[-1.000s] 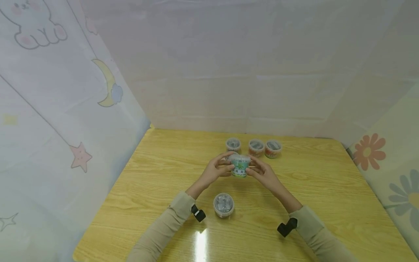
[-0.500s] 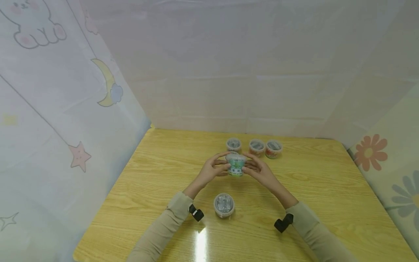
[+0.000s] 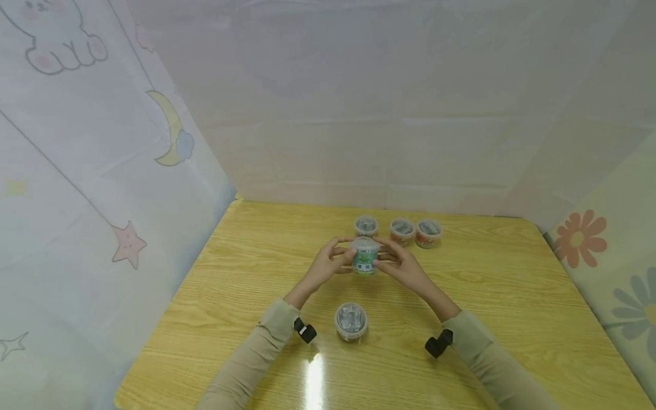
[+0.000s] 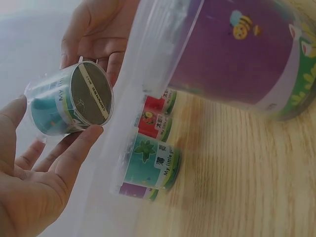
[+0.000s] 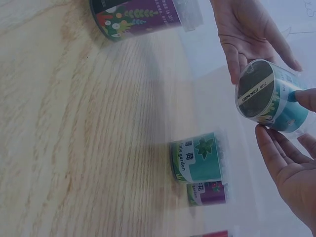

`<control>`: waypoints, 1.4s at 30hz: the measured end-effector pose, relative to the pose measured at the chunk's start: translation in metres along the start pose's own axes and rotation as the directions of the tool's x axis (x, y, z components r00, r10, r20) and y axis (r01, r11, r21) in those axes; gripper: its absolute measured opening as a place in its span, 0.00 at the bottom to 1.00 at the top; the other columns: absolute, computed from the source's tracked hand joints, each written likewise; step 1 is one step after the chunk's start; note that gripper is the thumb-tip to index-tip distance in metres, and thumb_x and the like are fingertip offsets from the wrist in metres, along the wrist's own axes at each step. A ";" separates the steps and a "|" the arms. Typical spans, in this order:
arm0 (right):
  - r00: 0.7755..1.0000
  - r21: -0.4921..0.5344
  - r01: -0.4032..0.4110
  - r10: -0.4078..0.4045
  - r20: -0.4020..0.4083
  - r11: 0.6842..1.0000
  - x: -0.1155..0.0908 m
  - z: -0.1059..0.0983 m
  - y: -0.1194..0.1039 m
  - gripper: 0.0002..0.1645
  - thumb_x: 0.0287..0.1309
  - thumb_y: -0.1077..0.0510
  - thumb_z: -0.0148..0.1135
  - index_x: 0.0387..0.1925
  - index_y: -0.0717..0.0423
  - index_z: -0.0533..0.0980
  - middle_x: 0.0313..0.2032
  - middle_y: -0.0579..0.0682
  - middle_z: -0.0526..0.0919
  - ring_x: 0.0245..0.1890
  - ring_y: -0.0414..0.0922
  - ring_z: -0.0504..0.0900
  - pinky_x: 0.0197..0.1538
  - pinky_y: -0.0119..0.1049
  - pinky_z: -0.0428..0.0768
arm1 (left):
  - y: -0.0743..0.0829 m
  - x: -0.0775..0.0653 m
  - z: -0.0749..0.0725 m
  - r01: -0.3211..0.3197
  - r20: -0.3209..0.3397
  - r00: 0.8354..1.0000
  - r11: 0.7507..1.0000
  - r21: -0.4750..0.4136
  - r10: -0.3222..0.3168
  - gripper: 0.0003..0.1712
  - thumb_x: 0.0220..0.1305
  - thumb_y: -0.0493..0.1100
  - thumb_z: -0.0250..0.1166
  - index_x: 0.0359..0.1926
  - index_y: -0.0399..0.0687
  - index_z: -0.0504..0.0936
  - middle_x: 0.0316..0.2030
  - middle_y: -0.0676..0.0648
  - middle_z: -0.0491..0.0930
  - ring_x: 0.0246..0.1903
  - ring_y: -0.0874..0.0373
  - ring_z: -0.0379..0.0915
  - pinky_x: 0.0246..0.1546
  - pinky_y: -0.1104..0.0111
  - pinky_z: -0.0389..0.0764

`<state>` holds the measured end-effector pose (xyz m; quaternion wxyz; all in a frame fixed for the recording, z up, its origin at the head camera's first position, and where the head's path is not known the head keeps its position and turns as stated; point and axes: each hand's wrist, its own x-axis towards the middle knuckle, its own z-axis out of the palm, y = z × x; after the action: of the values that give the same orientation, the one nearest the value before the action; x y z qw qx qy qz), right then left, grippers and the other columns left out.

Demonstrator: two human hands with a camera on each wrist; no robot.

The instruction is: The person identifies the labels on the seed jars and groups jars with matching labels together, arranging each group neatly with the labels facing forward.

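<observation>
Both hands hold a clear plastic tub with a teal plant label (image 3: 364, 259) between them, raised over the table. The left hand (image 3: 324, 264) grips its left side; the right hand (image 3: 404, 266) grips the right side. In the left wrist view the tub's dark base (image 4: 92, 93) shows, crossed by a pale printed strip. Another teal-labelled tub (image 5: 198, 157) stands on the table behind; the held tub and hands hide it in the head view. Nearer the person stands a purple-labelled tub (image 4: 237, 54), its lidded top (image 3: 351, 320) showing in the head view.
At the back of the wooden table (image 3: 246, 256) stand a purple-labelled tub (image 5: 207, 193) and two red-labelled tubs, one in the middle (image 3: 402, 230) and one on the right (image 3: 428, 233). A printed cloth wall (image 3: 328, 142) rises behind the table.
Both hands have shifted left and slightly away from the person with the held tub. The tubs on the table stay where they were.
</observation>
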<state>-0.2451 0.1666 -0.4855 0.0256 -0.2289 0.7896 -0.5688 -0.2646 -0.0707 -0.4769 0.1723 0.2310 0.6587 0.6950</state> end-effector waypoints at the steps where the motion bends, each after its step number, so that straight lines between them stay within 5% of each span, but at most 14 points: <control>1: 1.000 0.001 -0.001 0.001 0.000 1.000 0.001 0.001 0.000 0.35 0.61 0.59 0.59 0.68 0.55 0.58 0.55 0.62 0.70 0.52 0.59 0.74 0.49 0.37 0.80 | 0.000 0.000 -0.001 -0.003 0.002 1.000 1.000 -0.002 0.003 0.27 0.69 0.43 0.53 0.65 0.39 0.59 0.53 0.31 0.72 0.44 0.46 0.79 0.46 0.47 0.77; 13: 0.999 -0.034 -0.044 0.045 0.012 0.998 0.008 0.005 -0.017 0.32 0.63 0.58 0.56 0.66 0.54 0.60 0.58 0.62 0.68 0.56 0.62 0.71 0.55 0.53 0.75 | 0.000 -0.002 -0.011 -0.005 0.017 1.000 0.999 0.032 0.004 0.29 0.67 0.45 0.56 0.66 0.46 0.60 0.58 0.31 0.66 0.51 0.45 0.74 0.49 0.47 0.75; 20: 1.000 -0.076 -0.022 0.023 0.009 0.997 0.011 0.010 -0.040 0.31 0.62 0.61 0.57 0.64 0.66 0.61 0.57 0.66 0.69 0.53 0.62 0.73 0.52 0.49 0.78 | -0.001 -0.003 -0.015 0.008 0.014 1.000 0.997 0.073 -0.009 0.33 0.66 0.45 0.58 0.68 0.46 0.59 0.60 0.34 0.66 0.49 0.46 0.76 0.50 0.47 0.75; 27: 0.999 -0.080 -0.022 0.025 0.030 0.997 0.019 0.011 -0.042 0.32 0.61 0.61 0.58 0.64 0.65 0.61 0.58 0.66 0.69 0.54 0.61 0.73 0.52 0.47 0.78 | 0.002 -0.004 -0.021 -0.004 0.011 1.000 0.992 0.128 0.003 0.34 0.65 0.45 0.58 0.69 0.45 0.58 0.60 0.35 0.66 0.47 0.46 0.77 0.51 0.48 0.75; 34: 0.997 -0.084 -0.051 0.056 0.060 0.995 0.025 0.012 -0.038 0.35 0.60 0.59 0.60 0.66 0.59 0.60 0.56 0.64 0.72 0.54 0.59 0.74 0.54 0.49 0.77 | 0.004 -0.008 -0.027 -0.042 0.011 0.999 0.970 0.241 0.040 0.33 0.66 0.44 0.58 0.69 0.44 0.59 0.62 0.38 0.65 0.55 0.42 0.70 0.53 0.51 0.75; 42: 0.996 -0.136 -0.015 0.026 0.082 0.991 0.030 0.016 -0.031 0.36 0.59 0.60 0.60 0.66 0.62 0.60 0.57 0.64 0.72 0.54 0.60 0.74 0.54 0.50 0.77 | 0.003 -0.010 -0.030 -0.084 0.002 0.996 0.963 0.257 0.087 0.33 0.65 0.41 0.59 0.68 0.40 0.59 0.63 0.37 0.62 0.56 0.37 0.67 0.51 0.59 0.78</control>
<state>-0.2567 0.1327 -0.4562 0.0489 -0.2458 0.8269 -0.5034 -0.2721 -0.1016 -0.4752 0.1076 0.2765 0.7335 0.6115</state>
